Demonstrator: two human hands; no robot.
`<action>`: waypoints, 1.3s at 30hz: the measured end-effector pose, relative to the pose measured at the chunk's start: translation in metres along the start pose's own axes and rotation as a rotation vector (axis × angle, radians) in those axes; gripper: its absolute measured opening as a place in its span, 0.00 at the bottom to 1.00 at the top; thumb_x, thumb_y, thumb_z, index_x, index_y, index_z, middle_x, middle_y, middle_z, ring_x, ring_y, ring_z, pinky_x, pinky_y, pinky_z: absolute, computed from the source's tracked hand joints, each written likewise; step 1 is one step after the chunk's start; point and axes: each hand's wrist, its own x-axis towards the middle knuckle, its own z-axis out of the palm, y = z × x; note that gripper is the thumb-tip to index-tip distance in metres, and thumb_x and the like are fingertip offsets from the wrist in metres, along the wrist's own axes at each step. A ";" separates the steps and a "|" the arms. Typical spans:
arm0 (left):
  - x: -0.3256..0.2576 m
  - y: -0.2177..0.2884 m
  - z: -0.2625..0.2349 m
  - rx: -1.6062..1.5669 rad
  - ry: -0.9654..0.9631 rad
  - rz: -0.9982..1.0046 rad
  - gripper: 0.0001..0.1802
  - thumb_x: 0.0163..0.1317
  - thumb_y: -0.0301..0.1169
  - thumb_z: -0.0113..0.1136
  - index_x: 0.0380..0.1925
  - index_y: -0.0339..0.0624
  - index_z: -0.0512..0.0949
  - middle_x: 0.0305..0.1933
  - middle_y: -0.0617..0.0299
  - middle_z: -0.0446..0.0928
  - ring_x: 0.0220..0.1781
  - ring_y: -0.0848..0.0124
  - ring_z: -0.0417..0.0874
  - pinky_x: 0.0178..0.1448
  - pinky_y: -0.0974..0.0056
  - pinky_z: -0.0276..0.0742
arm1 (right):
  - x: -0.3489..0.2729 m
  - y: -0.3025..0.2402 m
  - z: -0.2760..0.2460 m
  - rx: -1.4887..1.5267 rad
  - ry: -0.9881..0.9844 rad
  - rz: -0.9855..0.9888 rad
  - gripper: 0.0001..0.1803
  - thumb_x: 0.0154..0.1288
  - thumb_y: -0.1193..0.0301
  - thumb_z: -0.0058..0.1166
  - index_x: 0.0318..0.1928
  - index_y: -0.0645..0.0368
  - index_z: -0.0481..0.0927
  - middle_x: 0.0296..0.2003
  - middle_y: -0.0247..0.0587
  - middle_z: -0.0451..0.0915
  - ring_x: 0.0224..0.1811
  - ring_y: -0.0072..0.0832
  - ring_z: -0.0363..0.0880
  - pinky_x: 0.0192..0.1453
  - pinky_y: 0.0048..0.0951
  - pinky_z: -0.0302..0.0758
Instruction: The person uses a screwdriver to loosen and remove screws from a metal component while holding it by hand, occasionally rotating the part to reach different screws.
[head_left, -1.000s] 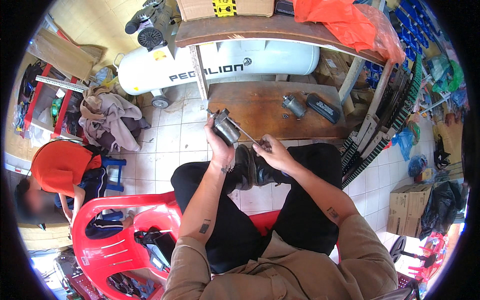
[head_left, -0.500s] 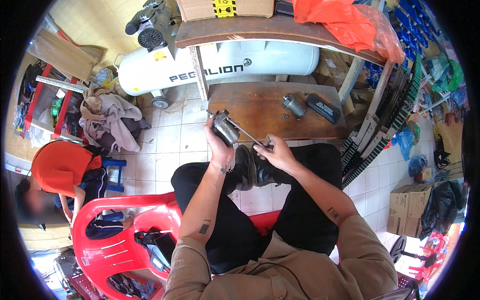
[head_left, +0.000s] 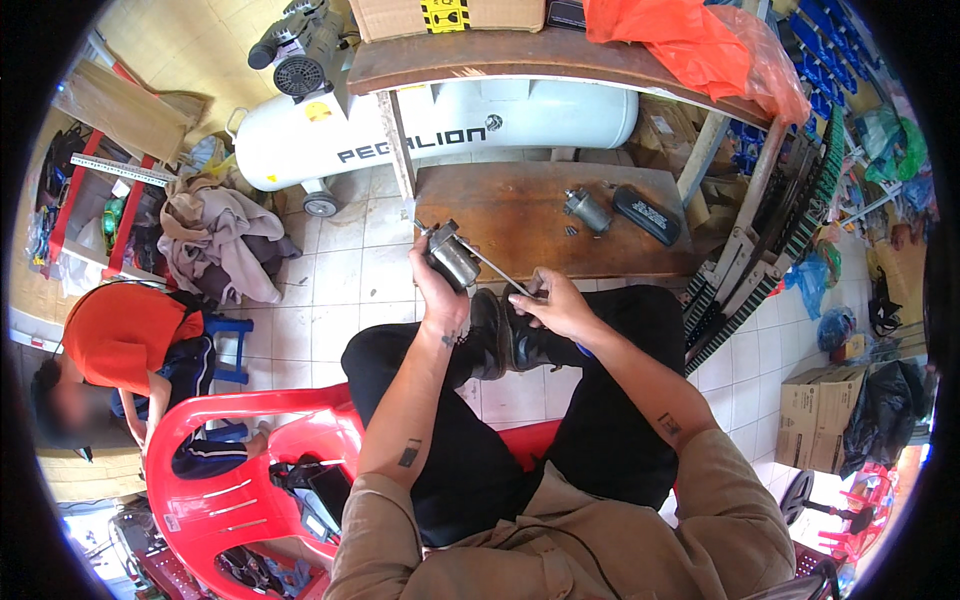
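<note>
My left hand [head_left: 437,300] is closed around a silver cylindrical motor [head_left: 454,262], held tilted above my boots with its shaft end up and to the left. In my right hand [head_left: 558,308] a thin metal screwdriver-like tool [head_left: 496,268] is pinched between the fingers. Its shaft slants up to the left, and the far end meets the motor near its top. My fingers hide the tool's near end. A second, similar motor [head_left: 588,211] lies on the low wooden board [head_left: 500,205] in front of me, with small dark parts [head_left: 571,231] beside it.
A black case [head_left: 646,217] lies right of the second motor. Behind stands a white air compressor tank [head_left: 300,145] under a wooden shelf [head_left: 560,58]. Toothed tracks [head_left: 745,260] lean at the right. A red chair [head_left: 180,450] and a crouching person in orange [head_left: 125,330] are at the left.
My right hand has turned very slightly on the tool. The motor and my left hand stay in nearly the same place.
</note>
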 end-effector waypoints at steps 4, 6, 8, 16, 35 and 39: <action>-0.001 0.000 0.003 0.011 0.029 -0.008 0.26 0.69 0.51 0.41 0.45 0.41 0.78 0.31 0.57 0.81 0.34 0.60 0.84 0.39 0.60 0.81 | 0.006 0.001 -0.001 -0.066 -0.021 -0.034 0.19 0.70 0.57 0.57 0.40 0.63 0.76 0.26 0.36 0.76 0.32 0.20 0.73 0.35 0.24 0.72; 0.000 -0.001 0.003 0.023 0.058 0.008 0.27 0.69 0.51 0.40 0.45 0.40 0.78 0.31 0.57 0.81 0.34 0.60 0.84 0.38 0.60 0.80 | 0.007 0.004 -0.001 0.256 -0.145 0.132 0.17 0.72 0.58 0.55 0.40 0.63 0.76 0.26 0.34 0.75 0.32 0.19 0.73 0.34 0.22 0.70; 0.001 0.000 0.003 0.020 0.062 0.006 0.27 0.69 0.51 0.40 0.45 0.40 0.79 0.32 0.57 0.81 0.34 0.60 0.84 0.39 0.60 0.80 | 0.012 0.016 -0.004 0.161 -0.228 0.087 0.17 0.73 0.59 0.53 0.39 0.62 0.77 0.26 0.34 0.76 0.32 0.18 0.73 0.33 0.22 0.70; 0.000 -0.001 0.002 0.031 0.047 -0.026 0.28 0.69 0.52 0.40 0.47 0.41 0.79 0.35 0.56 0.82 0.36 0.59 0.85 0.39 0.59 0.80 | 0.003 0.006 0.004 -0.086 0.035 -0.065 0.18 0.73 0.59 0.53 0.35 0.63 0.77 0.30 0.36 0.80 0.32 0.19 0.75 0.32 0.22 0.69; -0.003 0.002 0.006 0.007 -0.018 -0.049 0.24 0.68 0.50 0.43 0.53 0.48 0.74 0.44 0.53 0.83 0.38 0.60 0.84 0.42 0.60 0.80 | 0.009 0.011 0.010 -0.011 -0.029 -0.012 0.18 0.69 0.60 0.59 0.41 0.65 0.76 0.32 0.38 0.78 0.34 0.16 0.73 0.34 0.23 0.71; -0.001 0.001 0.003 0.038 -0.007 -0.051 0.23 0.68 0.50 0.45 0.52 0.46 0.74 0.42 0.54 0.83 0.40 0.62 0.84 0.42 0.61 0.80 | 0.008 0.008 0.007 0.370 -0.219 0.157 0.17 0.74 0.60 0.53 0.42 0.64 0.77 0.34 0.37 0.78 0.36 0.15 0.73 0.35 0.21 0.69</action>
